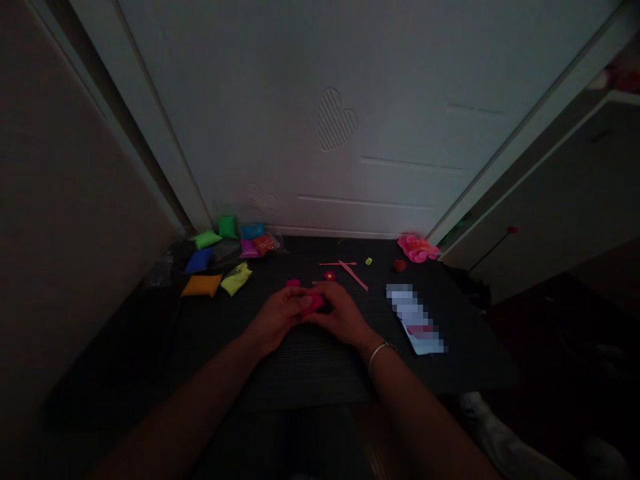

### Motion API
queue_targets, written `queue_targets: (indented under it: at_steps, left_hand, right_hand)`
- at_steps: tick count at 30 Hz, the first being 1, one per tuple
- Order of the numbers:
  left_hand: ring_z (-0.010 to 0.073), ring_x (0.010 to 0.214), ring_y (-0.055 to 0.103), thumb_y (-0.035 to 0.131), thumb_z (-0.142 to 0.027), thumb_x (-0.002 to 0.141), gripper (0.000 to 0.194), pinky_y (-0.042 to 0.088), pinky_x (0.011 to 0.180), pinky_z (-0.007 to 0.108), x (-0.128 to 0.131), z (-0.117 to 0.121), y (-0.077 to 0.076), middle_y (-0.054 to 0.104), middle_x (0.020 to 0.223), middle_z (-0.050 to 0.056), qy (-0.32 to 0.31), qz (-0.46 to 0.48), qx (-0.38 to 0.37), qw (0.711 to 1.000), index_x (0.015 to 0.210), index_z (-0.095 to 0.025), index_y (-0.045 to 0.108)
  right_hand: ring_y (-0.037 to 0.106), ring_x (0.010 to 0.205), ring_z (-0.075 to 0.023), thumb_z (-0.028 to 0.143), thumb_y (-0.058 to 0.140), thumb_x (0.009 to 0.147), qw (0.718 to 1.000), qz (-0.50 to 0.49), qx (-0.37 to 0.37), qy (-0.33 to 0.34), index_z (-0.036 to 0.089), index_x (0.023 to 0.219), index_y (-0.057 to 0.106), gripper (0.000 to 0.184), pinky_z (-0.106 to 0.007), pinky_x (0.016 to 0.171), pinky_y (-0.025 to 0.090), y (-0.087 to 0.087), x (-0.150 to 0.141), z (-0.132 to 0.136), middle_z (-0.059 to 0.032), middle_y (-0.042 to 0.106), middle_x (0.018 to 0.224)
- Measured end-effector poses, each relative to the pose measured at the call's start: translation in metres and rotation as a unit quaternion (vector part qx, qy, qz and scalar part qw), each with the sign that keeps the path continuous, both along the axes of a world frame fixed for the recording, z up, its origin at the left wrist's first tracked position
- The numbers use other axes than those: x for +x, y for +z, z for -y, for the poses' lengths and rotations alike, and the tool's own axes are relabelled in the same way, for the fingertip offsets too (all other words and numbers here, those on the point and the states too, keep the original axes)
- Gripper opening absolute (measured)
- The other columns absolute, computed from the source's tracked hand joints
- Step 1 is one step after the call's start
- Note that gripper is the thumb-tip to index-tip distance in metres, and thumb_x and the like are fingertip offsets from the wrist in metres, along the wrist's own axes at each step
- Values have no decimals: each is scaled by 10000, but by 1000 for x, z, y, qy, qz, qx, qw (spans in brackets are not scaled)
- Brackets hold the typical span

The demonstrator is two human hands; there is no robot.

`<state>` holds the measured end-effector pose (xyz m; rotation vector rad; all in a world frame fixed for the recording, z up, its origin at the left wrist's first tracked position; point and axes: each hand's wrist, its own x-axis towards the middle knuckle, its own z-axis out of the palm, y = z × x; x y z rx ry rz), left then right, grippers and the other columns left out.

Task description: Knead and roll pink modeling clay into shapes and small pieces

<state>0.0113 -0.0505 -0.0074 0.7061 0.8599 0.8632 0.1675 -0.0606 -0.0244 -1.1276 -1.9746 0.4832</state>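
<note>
Both hands meet over the dark table, closed round a lump of bright pink modelling clay [314, 304]. My left hand [281, 315] presses its thumb on the clay from the left. The fingers of my right hand [341, 312] curl round it from the other side; a bracelet sits on that wrist. Just beyond the left fingers lies another pink piece [293, 284], partly hidden. A small red-pink flower [329, 275] with a pale centre rests beyond the right hand. Two slim pink tools [354, 276] lie crossed near the flower.
Colourful soft packets, among them an orange packet [202, 285] and a yellow packet [237, 279], lie at the left. A lit phone [415, 320] is at the right. Farther back are a yellow bit [369, 261], a reddish lump [399, 265] and a pink ruffled piece [418, 248], before a white panel [280, 133].
</note>
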Motion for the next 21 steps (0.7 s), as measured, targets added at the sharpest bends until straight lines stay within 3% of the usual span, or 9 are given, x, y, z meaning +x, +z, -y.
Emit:
queue_targets:
  at_steps: [4,8,13,16,19,21]
  left_hand:
    - [151,737,624,697,-184,652,317,507,673,291,0,1,1,642,892,74,-29,8,-12,999,940,-147,569]
    - [132,740,625,714,-149,629,366,502,681,248,0,1,-1,644,885,57,-37,8,-3,999,961,-152,560]
    - [123,722,622,719,-163,622,397,504,682,256,-1,0,-5,647,869,41,-48,-12,5,999,983,-161,553]
    - [123,724,622,719,-178,620,407,500,679,257,0,1,-3,646,869,41,-41,-19,13,999,986,-167,542]
    - [136,702,621,726,-212,604,459,501,645,269,1,1,1,647,826,34,-20,-68,38,997,1012,-178,518]
    - [144,628,607,705,-297,621,432,486,561,268,-2,-2,3,644,763,28,-2,-149,84,985,998,-173,532]
  right_hand:
    - [531,1037,-205,371,711,636,1000,-6,-14,-9,220,1003,554,426,-372,890,394,-1,0,1,-65,600,1058]
    - [514,1071,-196,344,699,660,999,6,-8,34,234,1099,525,484,-362,906,376,4,-1,1,-56,592,1110]
    - [529,1067,-204,313,680,691,999,20,-8,25,242,978,608,305,-376,902,361,9,-1,2,-39,639,1048]
    - [503,1099,-206,335,693,673,1000,20,-6,16,248,1048,581,401,-376,917,353,8,0,3,-44,616,1098]
    - [497,1089,-203,339,682,685,999,37,7,11,243,1051,580,392,-373,917,356,7,1,3,-47,613,1075]
    - [528,1018,-201,349,674,690,999,49,8,-9,235,983,611,321,-370,889,378,6,3,2,-45,623,1002]
